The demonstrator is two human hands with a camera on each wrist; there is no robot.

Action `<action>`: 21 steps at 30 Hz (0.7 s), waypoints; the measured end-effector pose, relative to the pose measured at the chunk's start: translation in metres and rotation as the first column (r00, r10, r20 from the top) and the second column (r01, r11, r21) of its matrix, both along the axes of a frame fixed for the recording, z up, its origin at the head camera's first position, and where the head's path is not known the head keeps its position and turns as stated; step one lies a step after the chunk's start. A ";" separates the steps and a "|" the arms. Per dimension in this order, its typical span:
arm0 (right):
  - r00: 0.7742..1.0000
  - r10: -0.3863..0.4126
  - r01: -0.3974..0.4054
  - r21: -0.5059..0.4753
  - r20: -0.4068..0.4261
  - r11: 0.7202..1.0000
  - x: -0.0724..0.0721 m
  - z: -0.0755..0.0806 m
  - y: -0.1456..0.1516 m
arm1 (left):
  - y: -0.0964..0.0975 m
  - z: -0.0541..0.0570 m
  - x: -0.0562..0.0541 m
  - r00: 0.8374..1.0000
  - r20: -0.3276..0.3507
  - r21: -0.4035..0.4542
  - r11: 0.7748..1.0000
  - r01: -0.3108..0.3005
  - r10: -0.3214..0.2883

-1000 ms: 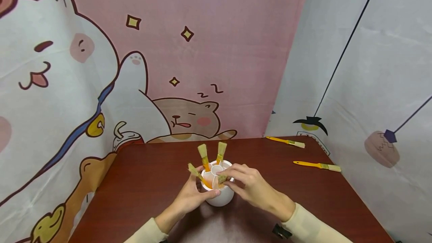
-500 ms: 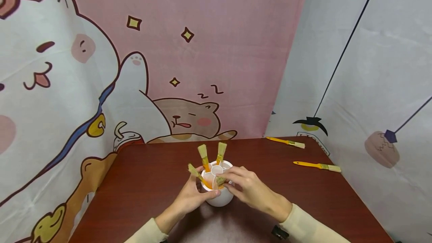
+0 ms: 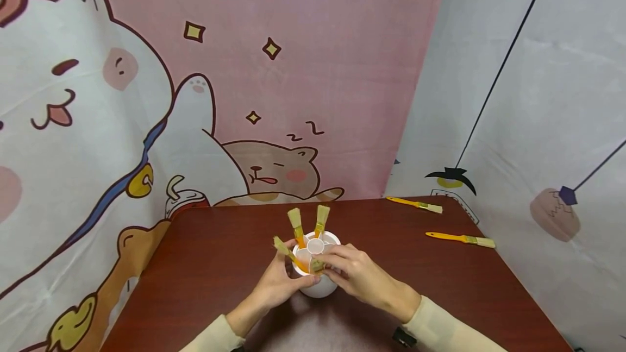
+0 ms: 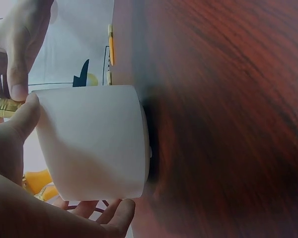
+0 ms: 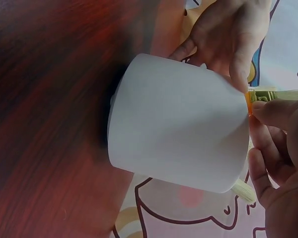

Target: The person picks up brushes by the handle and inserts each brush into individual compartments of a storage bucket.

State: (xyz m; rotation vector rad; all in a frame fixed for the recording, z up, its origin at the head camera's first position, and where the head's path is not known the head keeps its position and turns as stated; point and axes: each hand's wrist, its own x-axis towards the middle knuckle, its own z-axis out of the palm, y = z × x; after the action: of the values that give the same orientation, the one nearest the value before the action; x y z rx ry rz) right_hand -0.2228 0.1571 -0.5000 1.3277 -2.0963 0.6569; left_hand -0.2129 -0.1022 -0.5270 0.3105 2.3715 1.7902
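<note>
A white divided pot stands upright on the table, bristle ends up on the brushes inside it. My left hand holds the pot, fingers round its left side and thumb at the front rim. With thumb and fingers, my right hand pinches a paintbrush just above the rim; its orange handle runs down into the front of the pot, the lower end hidden. Three other brushes stand in the pot: one leans left, and a back-left brush and a back-right brush rise behind.
Two more yellow-handled paintbrushes lie at the table's right side, a farther brush by the back edge and a nearer brush. The dark red-brown table meets cartoon-printed cloth at the back and sides.
My right hand has shifted slightly left, and the bristles of the pinched paintbrush sit a little lower and further left. My left hand keeps its hold on the pot.
</note>
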 end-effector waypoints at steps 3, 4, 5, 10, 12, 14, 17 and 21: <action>1.000 -0.002 0.002 -0.004 0.023 1.000 0.001 -0.001 0.000 | 0.000 0.000 -0.001 1.000 -0.006 -0.014 1.000 -0.004 0.003; 0.999 -0.002 0.003 -0.007 0.032 1.000 0.002 -0.001 0.000 | 0.000 0.000 -0.001 1.000 -0.009 -0.020 1.000 -0.005 0.005; 0.999 -0.001 0.001 -0.010 0.042 1.000 0.002 -0.001 0.000 | 0.000 0.000 -0.001 1.000 -0.013 -0.025 1.000 -0.006 0.005; 0.998 0.019 -0.017 -0.025 0.056 1.000 0.004 0.000 -0.001 | -0.001 0.001 0.000 1.000 -0.013 -0.024 1.000 -0.008 0.008; 0.999 0.023 -0.022 -0.030 0.043 0.999 0.003 0.001 0.000 | -0.001 0.002 0.000 1.000 -0.010 -0.020 1.000 -0.009 0.008; 0.999 0.022 -0.021 -0.037 0.026 0.999 0.003 0.003 0.001 | -0.001 0.003 0.000 1.000 -0.008 -0.018 1.000 -0.010 0.010; 1.000 0.006 -0.006 -0.050 0.002 0.999 0.004 0.004 0.003 | 0.000 0.003 0.000 1.000 -0.001 -0.014 1.000 -0.006 0.006; 0.999 -0.034 0.034 -0.065 0.000 0.997 0.005 0.004 0.008 | -0.001 0.002 -0.001 0.999 0.025 0.032 0.999 0.019 -0.020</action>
State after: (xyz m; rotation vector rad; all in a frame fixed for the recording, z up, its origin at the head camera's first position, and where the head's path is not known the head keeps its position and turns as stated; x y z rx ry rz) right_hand -0.2176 0.1656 -0.4956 1.2541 -2.0737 0.7038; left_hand -0.2142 -0.1033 -0.5245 0.3124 2.3174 1.8134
